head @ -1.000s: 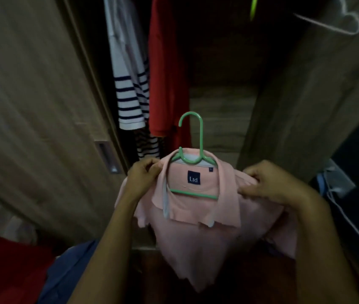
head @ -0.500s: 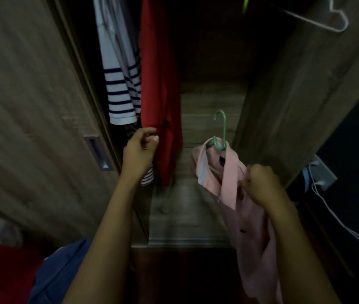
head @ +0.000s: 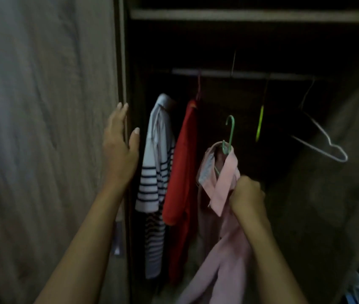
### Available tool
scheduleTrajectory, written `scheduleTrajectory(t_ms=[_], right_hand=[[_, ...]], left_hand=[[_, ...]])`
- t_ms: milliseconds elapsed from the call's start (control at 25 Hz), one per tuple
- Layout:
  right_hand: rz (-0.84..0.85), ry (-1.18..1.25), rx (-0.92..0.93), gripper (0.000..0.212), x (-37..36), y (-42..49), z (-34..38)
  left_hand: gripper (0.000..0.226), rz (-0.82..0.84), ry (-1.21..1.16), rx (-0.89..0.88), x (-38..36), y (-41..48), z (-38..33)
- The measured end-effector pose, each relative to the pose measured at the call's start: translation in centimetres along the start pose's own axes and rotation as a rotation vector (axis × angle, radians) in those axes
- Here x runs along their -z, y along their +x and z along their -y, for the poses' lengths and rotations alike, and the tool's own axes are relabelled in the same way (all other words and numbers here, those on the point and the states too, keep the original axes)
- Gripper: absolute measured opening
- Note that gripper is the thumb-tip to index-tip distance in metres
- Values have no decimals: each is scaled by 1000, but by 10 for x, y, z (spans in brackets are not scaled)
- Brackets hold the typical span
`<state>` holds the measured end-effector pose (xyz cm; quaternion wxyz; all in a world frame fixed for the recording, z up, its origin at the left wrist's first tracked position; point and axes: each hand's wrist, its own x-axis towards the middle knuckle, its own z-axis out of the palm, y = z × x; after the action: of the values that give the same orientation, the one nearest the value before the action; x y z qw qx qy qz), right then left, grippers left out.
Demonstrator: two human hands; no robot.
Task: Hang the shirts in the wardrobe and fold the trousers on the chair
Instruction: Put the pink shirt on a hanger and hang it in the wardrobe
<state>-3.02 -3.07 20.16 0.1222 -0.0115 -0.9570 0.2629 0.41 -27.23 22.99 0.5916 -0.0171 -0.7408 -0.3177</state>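
A pink shirt (head: 222, 227) hangs on a green hanger (head: 229, 137), and my right hand (head: 247, 197) grips it at the shoulder, holding it up inside the open wardrobe below the rail (head: 240, 73). The hanger's hook points up, well under the rail. My left hand (head: 119, 145) is spread flat against the edge of the wardrobe door (head: 42, 128), holding nothing. A striped shirt (head: 156, 172) and a red shirt (head: 183, 172) hang on the rail left of the pink one.
An empty white hanger (head: 323, 141) and a yellow-green hanger (head: 260, 123) hang on the rail at the right. A shelf (head: 240, 14) runs above the rail. The right wardrobe door (head: 338, 194) stands open close to my right arm.
My left hand let go of the pink shirt, passed the red shirt and now rests on the door edge. My right hand has lifted the shirt higher; my view tilted up to the rail.
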Motion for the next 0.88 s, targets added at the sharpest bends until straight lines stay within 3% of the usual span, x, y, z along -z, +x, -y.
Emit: scheduleTrajectory(t_ms=[160,400,880], right_hand=[[-142,-40,86,25,31,48,40],[-226,-132,221,31,75,112,84],[-207,-45,146,32,81,173,115]], left_hand=[[72,4,90,-7,-6,56,6],[76,17,271,-38,-15,110,10],[83,8,342,-89,-12,122,27]])
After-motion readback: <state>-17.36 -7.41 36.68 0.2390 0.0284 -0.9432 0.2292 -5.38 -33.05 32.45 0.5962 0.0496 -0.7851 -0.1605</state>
